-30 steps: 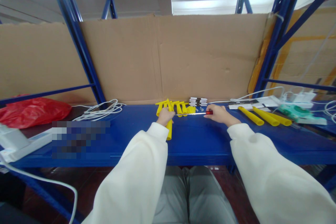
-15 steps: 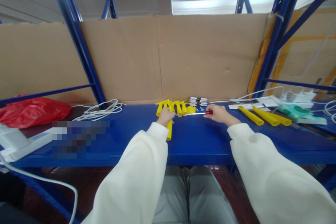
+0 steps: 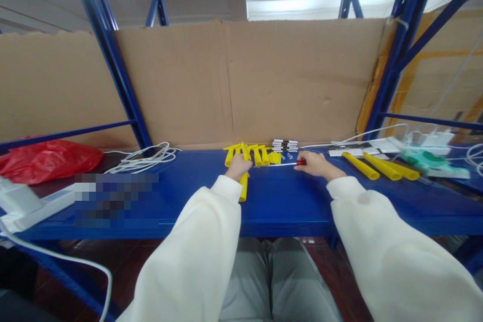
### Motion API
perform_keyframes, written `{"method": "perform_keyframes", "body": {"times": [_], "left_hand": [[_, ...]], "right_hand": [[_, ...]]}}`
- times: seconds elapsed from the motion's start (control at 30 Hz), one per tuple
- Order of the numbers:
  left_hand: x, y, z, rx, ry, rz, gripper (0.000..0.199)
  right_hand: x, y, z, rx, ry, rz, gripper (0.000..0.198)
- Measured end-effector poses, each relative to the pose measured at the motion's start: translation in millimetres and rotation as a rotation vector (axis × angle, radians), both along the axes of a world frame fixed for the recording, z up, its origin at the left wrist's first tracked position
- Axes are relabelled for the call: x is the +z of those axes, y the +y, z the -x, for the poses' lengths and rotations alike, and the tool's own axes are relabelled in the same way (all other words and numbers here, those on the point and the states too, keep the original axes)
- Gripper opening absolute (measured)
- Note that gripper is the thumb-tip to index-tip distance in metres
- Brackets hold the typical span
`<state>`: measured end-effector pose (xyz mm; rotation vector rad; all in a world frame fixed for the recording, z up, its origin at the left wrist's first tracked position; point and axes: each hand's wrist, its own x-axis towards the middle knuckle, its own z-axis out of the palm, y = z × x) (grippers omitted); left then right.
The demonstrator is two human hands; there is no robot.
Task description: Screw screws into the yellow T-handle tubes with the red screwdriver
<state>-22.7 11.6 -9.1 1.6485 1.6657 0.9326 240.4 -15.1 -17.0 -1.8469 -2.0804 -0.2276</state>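
My left hand (image 3: pixel 239 166) is closed around a yellow tapered tube (image 3: pixel 243 191), whose wide end points toward me over the blue shelf. In my right hand (image 3: pixel 314 165) is the red handle of a screwdriver (image 3: pixel 281 164). Its long metal shaft lies level across to the left, its tip at the fingers of my left hand and the tube; the exact contact is hidden. Behind the left hand stand several yellow tapered pieces (image 3: pixel 261 155). Small yellow parts (image 3: pixel 275 158) lie beside them, along with tiny metal pieces (image 3: pixel 290 156) and a stack of white-and-black pieces (image 3: pixel 285 146).
Three yellow tapered tubes (image 3: pixel 361 166) lie to the right, near white sheets (image 3: pixel 354 151) and a green plastic bag (image 3: pixel 422 161). On the left are coiled white cable (image 3: pixel 147 158), a red bag (image 3: pixel 53 161) and a power strip (image 3: pixel 41 211). Cardboard (image 3: pixel 294 80) closes off the back.
The screwdriver's shaft and handle have shifted very slightly toward me. Both hands stay in nearly the same place, with the same things held.
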Motion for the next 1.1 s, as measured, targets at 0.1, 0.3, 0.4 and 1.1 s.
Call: {"method": "perform_keyframes", "body": {"times": [0.1,0.3,0.4,1.1], "left_hand": [[-0.3,1,0,0.0,-0.007,0.0,0.017],[0.1,-1,0,-0.019,-0.019,-0.012,0.015],[0.2,-2,-1,-0.024,-0.024,-0.013,0.017],[6.3,-11,-4,-0.04,-0.169,-0.025,0.014]], "right_hand": [[1,-1,3,-0.023,-0.015,0.071,0.012],[1,-2,5,-0.042,-0.004,0.173,0.011],[-2,1,1,-0.02,0.018,0.196,0.014],[-7,-4,28,0.211,-0.073,0.022,0.029]]}}
